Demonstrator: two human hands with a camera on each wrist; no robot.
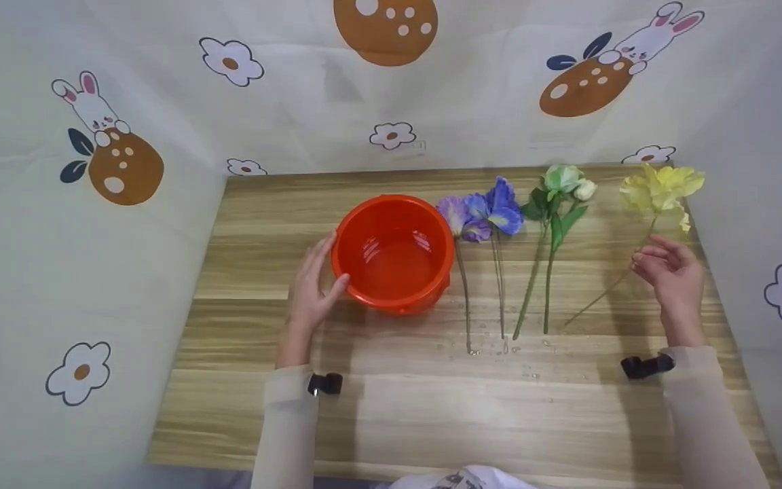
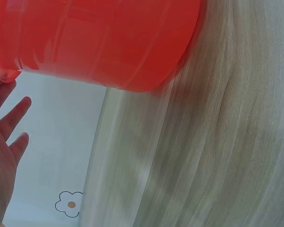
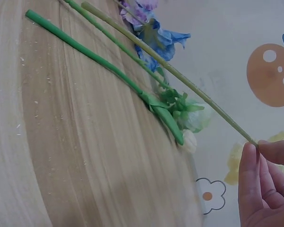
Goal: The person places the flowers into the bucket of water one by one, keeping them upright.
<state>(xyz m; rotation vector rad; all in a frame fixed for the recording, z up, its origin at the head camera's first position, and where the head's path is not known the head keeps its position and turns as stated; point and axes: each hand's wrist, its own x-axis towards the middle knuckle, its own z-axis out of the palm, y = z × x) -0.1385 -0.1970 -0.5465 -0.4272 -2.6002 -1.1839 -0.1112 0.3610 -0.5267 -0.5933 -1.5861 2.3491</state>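
An orange-red plastic bucket point(image 1: 391, 255) stands upright on the wooden table, its inside visible from above. My left hand point(image 1: 315, 282) rests against the bucket's left rim, thumb and fingers spread; in the left wrist view those fingers point(image 2: 14, 116) look fairly straight. On the right, my right hand point(image 1: 673, 275) pinches the thin stem point(image 3: 180, 85) of a yellow artificial flower point(image 1: 662, 190) between thumb and fingers. Its bloom points away from me and its stem end slants toward the other flowers. In the right wrist view my hand partly hides the yellow petals.
Purple and blue artificial flowers point(image 1: 493, 210) lie beside the bucket. To their right are pale green and white flowers point(image 1: 564, 180) with green stems. Small droplets or clear bits point(image 1: 533, 375) dot the table point(image 1: 432, 407). Printed cloth walls point(image 1: 296, 115) enclose its back and sides.
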